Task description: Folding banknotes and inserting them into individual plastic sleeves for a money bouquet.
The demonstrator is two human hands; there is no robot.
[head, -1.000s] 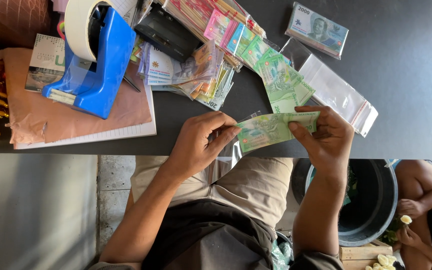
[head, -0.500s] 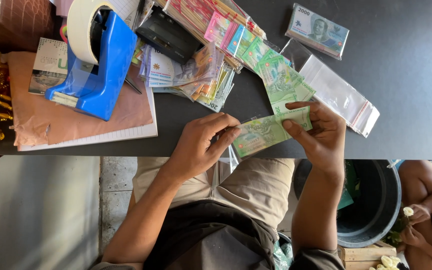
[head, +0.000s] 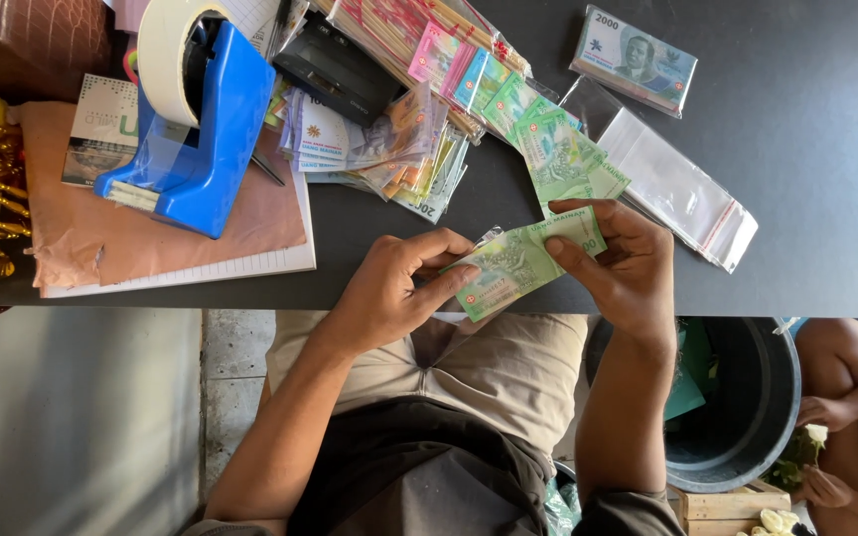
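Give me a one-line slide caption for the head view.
Both hands, left and right, hold green play banknotes over a dark table.

Dark surface (head: 826, 129): blue tape dispenser (head: 206, 129) on brown paper (head: 151, 223) far left of left hand (head: 389, 288); mixed banknotes (head: 399, 149) above it; clear sleeves (head: 677, 189) beside right hand (head: 623, 268).

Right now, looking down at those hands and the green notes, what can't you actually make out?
All in the head view:
- How many green notes are held: they overlap, and the left hand and right hand cover their ends.
- The stacked notes partly lie under the black case.
- The tape dispenser is cut off by the top edge.
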